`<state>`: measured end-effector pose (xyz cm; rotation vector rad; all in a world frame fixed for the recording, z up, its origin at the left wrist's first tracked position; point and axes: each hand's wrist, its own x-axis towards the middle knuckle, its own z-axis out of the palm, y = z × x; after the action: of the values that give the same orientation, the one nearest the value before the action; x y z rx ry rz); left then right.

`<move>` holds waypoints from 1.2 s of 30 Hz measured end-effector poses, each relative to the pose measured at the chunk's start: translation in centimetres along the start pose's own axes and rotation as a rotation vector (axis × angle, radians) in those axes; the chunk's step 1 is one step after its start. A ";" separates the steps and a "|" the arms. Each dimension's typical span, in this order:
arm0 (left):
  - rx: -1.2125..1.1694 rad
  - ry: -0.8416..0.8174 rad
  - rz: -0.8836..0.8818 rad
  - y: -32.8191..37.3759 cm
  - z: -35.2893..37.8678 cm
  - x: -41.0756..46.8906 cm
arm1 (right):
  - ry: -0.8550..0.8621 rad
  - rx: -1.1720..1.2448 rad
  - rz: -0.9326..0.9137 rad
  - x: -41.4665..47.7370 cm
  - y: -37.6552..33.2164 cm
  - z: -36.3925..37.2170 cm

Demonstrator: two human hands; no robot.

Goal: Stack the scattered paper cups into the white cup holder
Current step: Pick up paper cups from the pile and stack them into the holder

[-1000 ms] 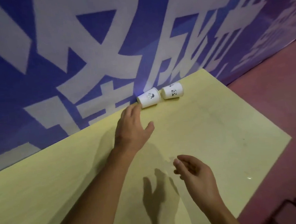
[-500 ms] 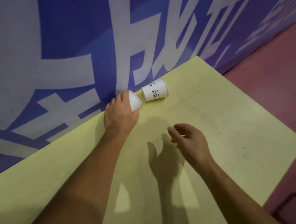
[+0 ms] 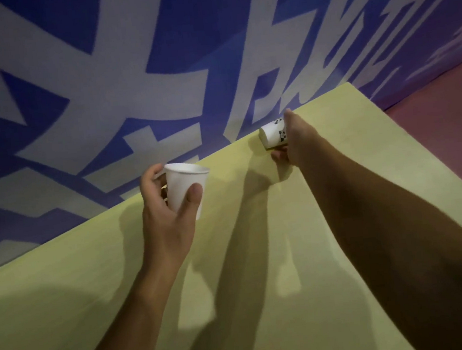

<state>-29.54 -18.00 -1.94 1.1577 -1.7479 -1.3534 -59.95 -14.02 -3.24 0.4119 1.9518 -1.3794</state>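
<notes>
On my feed the blue wall banner (image 3: 103,88) with large pale characters fills the top and left, and the pale yellow counter (image 3: 67,303) runs up against it. Left of centre, the left hand (image 3: 166,223) holds a white paper cup (image 3: 181,188) mouth up, slightly tilted, near the counter's back edge. The thumb presses on the near side and the fingers (image 3: 151,179) curl round the far side, so the grip is closed on the cup. I cannot tell whether its base touches the counter.

Further right, the right hand (image 3: 295,140) reaches to a panda-print cup (image 3: 271,134) lying on its side on the counter, right against the banner, its base pointing left. One finger arches over the top and the thumb sits under the near side, so this hand is wrapped on the cup; the rim end is hidden behind the hand. At the far right is reddish floor (image 3: 445,126).
</notes>
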 end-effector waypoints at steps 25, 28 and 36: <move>-0.199 0.243 0.224 -1.7 -31.8 -16.6 | -0.434 -0.323 -0.936 -40.8 24.0 9.4; -0.175 0.238 0.223 -2.0 -37.4 -19.4 | -0.463 -0.343 -0.946 -45.8 27.1 11.8; -0.032 0.296 0.226 -3.1 -48.3 -24.0 | -0.594 -0.343 -0.961 -54.0 32.6 17.1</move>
<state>23.38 -15.87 8.82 1.0470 -1.5828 -1.0168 4.21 -9.96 8.73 -1.1091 1.8339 -1.4004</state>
